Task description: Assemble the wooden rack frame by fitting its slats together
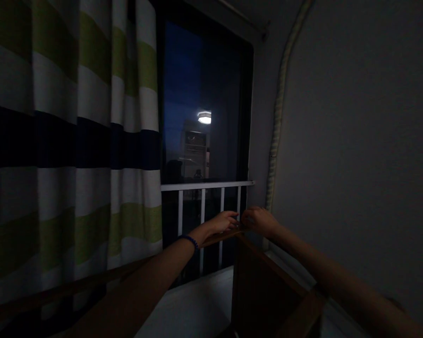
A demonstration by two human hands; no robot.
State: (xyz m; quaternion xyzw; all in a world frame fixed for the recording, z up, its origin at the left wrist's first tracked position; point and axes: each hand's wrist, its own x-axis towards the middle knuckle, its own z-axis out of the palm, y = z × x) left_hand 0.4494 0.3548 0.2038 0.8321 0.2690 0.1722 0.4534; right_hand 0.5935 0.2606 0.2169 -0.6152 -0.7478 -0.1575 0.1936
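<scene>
In the dim head view, my left hand (225,221), with a dark beaded bracelet (189,240) on its wrist, rests at a wooden rail (216,239). Its fingers reach forward and are slightly apart. Just to its right, my right hand (261,220) is over the corner where the rail meets a wooden panel (264,281). The right fingers are curled down and pressed together; anything between them is too dark and small to make out. The fingertips of both hands are close to each other.
A white metal railing (207,185) crosses the dark window (183,94) behind my hands. Left hangs a striped curtain (95,145). A wrapped pipe (277,126) runs down the wall (356,117) at right. Below the window is a pale ledge (197,300).
</scene>
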